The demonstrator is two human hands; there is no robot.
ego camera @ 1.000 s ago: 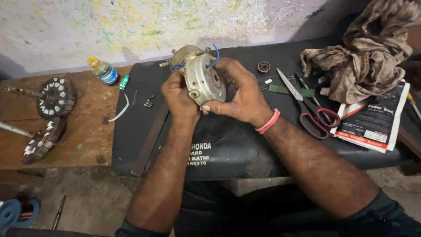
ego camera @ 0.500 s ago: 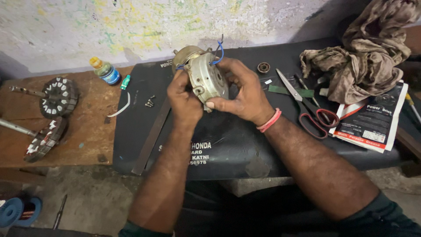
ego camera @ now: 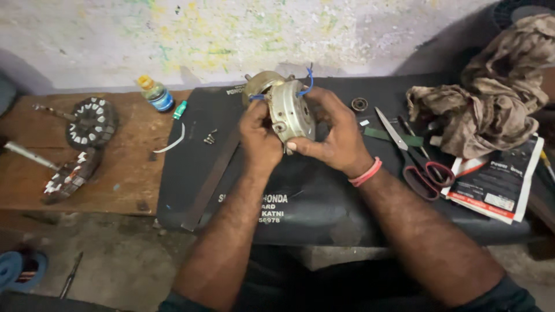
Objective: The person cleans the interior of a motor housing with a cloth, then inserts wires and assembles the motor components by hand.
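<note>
Two hands, left (ego camera: 260, 136) and right (ego camera: 335, 138), gripping small motor (ego camera: 286, 110) from both sides, lifted above black mat (ego camera: 300, 196), end plate turned toward view; scissors (ego camera: 413, 159) nearby.

silver-grey motor housing (ego camera: 289, 112) with blue wires (ego camera: 306, 84), black mat (ego camera: 324, 190), red-handled scissors (ego camera: 425, 173)

A small bottle (ego camera: 155, 94) with a yellow cap is seen at 10 o'clock on the wooden bench (ego camera: 69, 173). 2 wound stators (ego camera: 91, 122) are laid at 9 o'clock. Red-handled scissors (ego camera: 411, 156) and a crumpled rag (ego camera: 491, 98) are spotted at 3 o'clock on the black mat (ego camera: 312, 202).
</note>
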